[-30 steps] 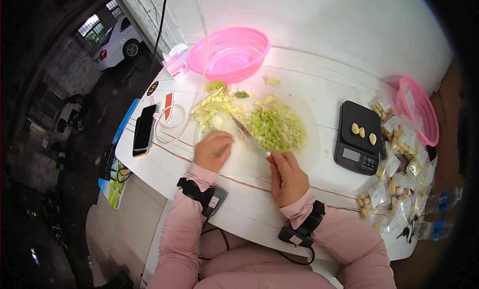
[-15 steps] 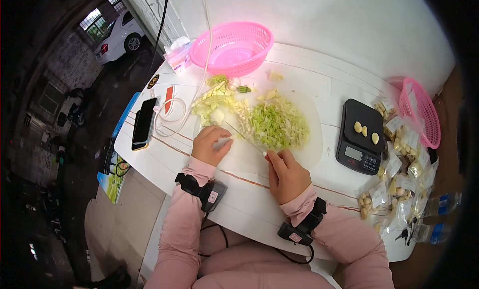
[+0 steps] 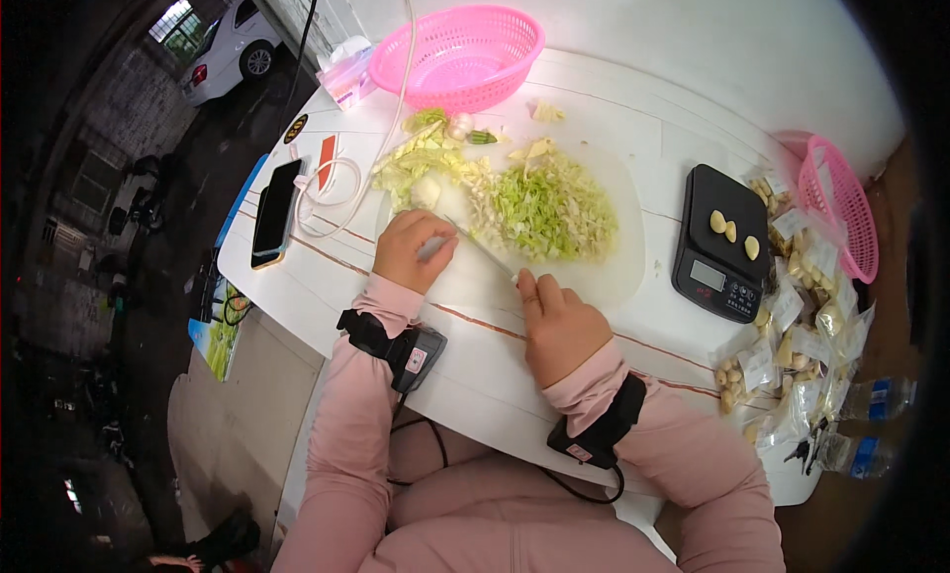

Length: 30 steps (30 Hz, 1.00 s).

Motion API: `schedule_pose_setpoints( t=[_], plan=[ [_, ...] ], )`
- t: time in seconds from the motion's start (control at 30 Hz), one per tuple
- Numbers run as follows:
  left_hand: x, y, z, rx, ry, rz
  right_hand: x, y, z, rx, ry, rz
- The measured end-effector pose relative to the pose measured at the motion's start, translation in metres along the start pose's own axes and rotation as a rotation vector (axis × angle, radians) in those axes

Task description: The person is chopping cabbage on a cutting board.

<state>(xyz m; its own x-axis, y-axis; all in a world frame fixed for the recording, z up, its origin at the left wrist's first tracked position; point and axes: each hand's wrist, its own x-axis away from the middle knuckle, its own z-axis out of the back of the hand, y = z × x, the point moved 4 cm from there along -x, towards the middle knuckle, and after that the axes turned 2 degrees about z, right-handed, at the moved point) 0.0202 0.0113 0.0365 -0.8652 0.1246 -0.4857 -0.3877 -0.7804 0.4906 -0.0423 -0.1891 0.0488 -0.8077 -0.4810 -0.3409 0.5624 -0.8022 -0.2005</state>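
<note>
My right hand (image 3: 566,324) grips a knife (image 3: 485,249), its thin blade pointing up and left, low over the pale cutting board (image 3: 625,261). Close to the blade's tip is my left hand (image 3: 414,250), thumb and fingers curled toward each other; whatever they pinch, if anything, is not clear. A heap of shredded pale green cabbage (image 3: 556,209) lies right of the blade. Beyond my left hand are larger cabbage leaves (image 3: 421,162) and a white chunk (image 3: 426,192). A white bulb (image 3: 461,125) and a small green stub (image 3: 482,137) lie at the leaves' far end.
A pink basket (image 3: 460,90) and tissue pack (image 3: 346,78) stand at the back. On the left lie a phone (image 3: 277,209) and white cable (image 3: 341,212). A black scale (image 3: 720,251) bears peeled garlic cloves (image 3: 730,232). Bagged garlic (image 3: 792,360) and another pink basket (image 3: 851,217) crowd the right.
The view has shifted, so the table sits higher in the picture. My left hand's fingers have curled closer together. My right hand still grips the knife beside the cabbage.
</note>
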Motion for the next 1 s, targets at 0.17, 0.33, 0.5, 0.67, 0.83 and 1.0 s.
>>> schedule_pose_setpoints(
  t=[0.17,0.33,0.5,0.67,0.83,1.0],
  plan=[
    [0.002,0.002,-0.004,0.126,0.004,0.079,0.004,0.013,-0.011,-0.113,0.056,-0.097],
    [0.002,0.006,0.002,0.1,-0.008,0.125,0.003,0.016,-0.008,-0.221,-0.006,-0.11],
    [0.001,0.004,0.001,0.054,-0.019,0.119,0.003,0.015,-0.005,-0.245,0.104,-0.097],
    [0.001,0.004,-0.001,0.126,-0.003,0.101,0.003,0.015,-0.002,-0.198,0.035,-0.038],
    [0.004,-0.002,-0.003,0.044,0.007,-0.008,0.003,0.013,-0.003,-0.217,0.079,-0.011],
    [0.002,0.0,-0.001,0.045,0.018,-0.002,-0.002,0.01,0.0,-0.201,0.083,-0.019]
  ],
)
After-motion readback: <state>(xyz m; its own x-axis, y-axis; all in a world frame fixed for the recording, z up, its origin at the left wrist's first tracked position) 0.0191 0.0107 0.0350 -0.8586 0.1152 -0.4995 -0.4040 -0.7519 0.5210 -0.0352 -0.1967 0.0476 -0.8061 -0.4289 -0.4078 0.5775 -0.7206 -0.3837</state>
